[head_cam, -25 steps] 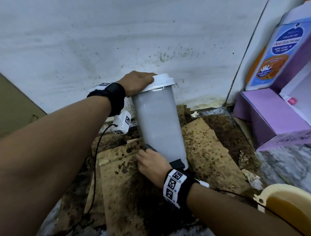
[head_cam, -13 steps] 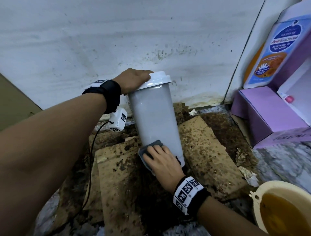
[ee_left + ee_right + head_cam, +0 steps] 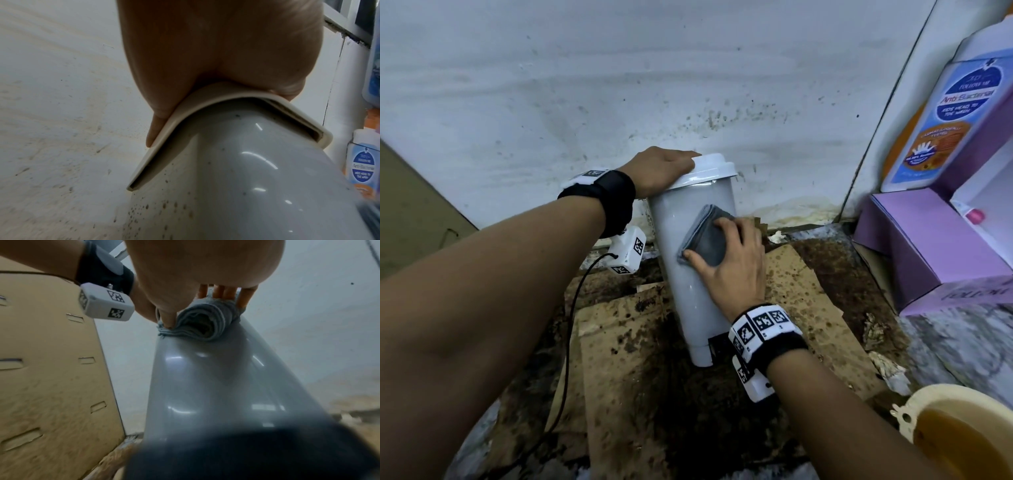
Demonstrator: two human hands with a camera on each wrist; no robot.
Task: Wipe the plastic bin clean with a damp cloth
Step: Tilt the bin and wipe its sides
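Note:
A grey plastic bin (image 3: 688, 274) with a white lid (image 3: 717, 168) stands tilted on soiled cardboard by the wall. My left hand (image 3: 657, 168) lies over the lid's left corner and holds it; in the left wrist view the palm (image 3: 216, 48) covers the lid (image 3: 185, 116) above the speckled bin wall (image 3: 246, 178). My right hand (image 3: 736, 267) holds a folded grey cloth (image 3: 709, 240) against the bin's upper front, thumb on its lower corner. The right wrist view shows the fingers over the rolled cloth (image 3: 205, 321) on the glossy bin (image 3: 205, 378).
Stained cardboard sheets (image 3: 619, 359) cover the floor. Purple boxes (image 3: 928, 246) and a blue-labelled wash pack (image 3: 945, 113) stand at the right. A cream basin (image 3: 914, 401) holding brownish water sits at the lower right. A spotted white wall (image 3: 619, 85) is close behind; a brown board (image 3: 407, 212) leans at the left.
My right hand has moved the cloth from the bin's base up its front to just below the lid. The left hand has stayed on the lid.

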